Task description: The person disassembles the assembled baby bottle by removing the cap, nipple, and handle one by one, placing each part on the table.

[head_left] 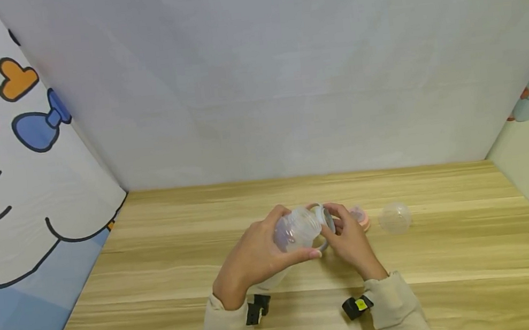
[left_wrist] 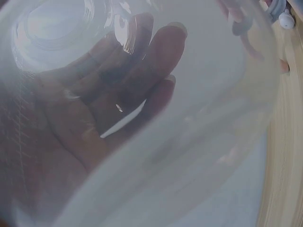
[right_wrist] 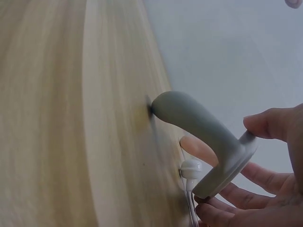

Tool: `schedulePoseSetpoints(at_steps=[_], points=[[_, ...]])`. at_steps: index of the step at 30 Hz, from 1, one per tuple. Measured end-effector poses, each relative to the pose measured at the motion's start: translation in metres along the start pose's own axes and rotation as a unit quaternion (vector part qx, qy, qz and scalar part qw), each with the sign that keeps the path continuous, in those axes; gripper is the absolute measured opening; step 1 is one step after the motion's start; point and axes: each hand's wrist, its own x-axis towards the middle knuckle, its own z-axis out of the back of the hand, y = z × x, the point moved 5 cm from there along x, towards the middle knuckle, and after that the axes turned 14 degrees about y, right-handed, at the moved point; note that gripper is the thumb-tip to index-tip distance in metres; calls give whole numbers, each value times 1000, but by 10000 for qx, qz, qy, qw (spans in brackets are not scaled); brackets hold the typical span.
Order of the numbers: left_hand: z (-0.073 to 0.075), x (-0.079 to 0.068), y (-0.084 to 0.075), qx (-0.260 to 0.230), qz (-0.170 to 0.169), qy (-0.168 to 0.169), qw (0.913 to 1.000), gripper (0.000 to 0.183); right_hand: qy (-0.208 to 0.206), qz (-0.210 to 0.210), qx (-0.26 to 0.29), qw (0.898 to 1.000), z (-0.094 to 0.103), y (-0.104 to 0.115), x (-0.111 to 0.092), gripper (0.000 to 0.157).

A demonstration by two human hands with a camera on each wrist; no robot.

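Note:
My left hand [head_left: 256, 249] grips a clear baby bottle [head_left: 298, 230], which is tilted with its threaded neck toward my right hand. Through its see-through wall, the left wrist view shows the curled fingers [left_wrist: 156, 61]. My right hand [head_left: 352, 242] pinches a grey handled collar [right_wrist: 203, 125] by its rim, close beside the bottle's neck. From the right wrist, the curved handle points away from the palm. A white straw weight [right_wrist: 191, 169] on a thin tube shows beside the collar; where the tube joins is hidden. Whether collar and neck touch, I cannot tell.
Just right of my right hand lies a pink ring [head_left: 361, 219] with a translucent piece in it. Farther right stands a clear dome cap [head_left: 395, 218]. The wooden table [head_left: 177, 212] meets a pale backdrop [head_left: 287, 103] behind, with printed panels on both sides.

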Motion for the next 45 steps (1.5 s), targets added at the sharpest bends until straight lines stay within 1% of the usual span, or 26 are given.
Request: schedulePoseSetpoints(at_steps=[5,14,17,19,26,33,36,39,41,45], points=[[-1,0,0,7,4,-1,10000,70,7,-87,-29,10000,0,0,-1,51],[-2,-1,-1,36,-24,-2,10000,68,5,-92,-219,9997,1,0,-4,53],[-2,-1,-2,34,-18,-20,10000,68,-9,-105,-395,9992,4,4,-5,54],[-2,-1,-2,29,-9,-25,10000,68,-60,-22,-451,9990,7,10,-8,54],[-2,1,-2,-23,-11,-10,10000,69,-513,607,-274,9965,27,48,-24,51],[-2,3,0,-177,-27,-84,9998,65,-962,1208,-57,9880,47,88,-49,46],[-2,3,0,-258,-3,-115,9996,63,-1168,1496,-11,9818,52,106,-62,46],[-1,4,0,-255,13,-134,9996,64,-1321,1861,86,9736,55,124,-75,47],[-1,4,-1,-232,17,-156,9996,65,-1371,2104,162,9678,56,135,-83,47],[-2,4,-1,-221,28,-137,9997,66,-1448,2558,58,9558,57,152,-99,49]])
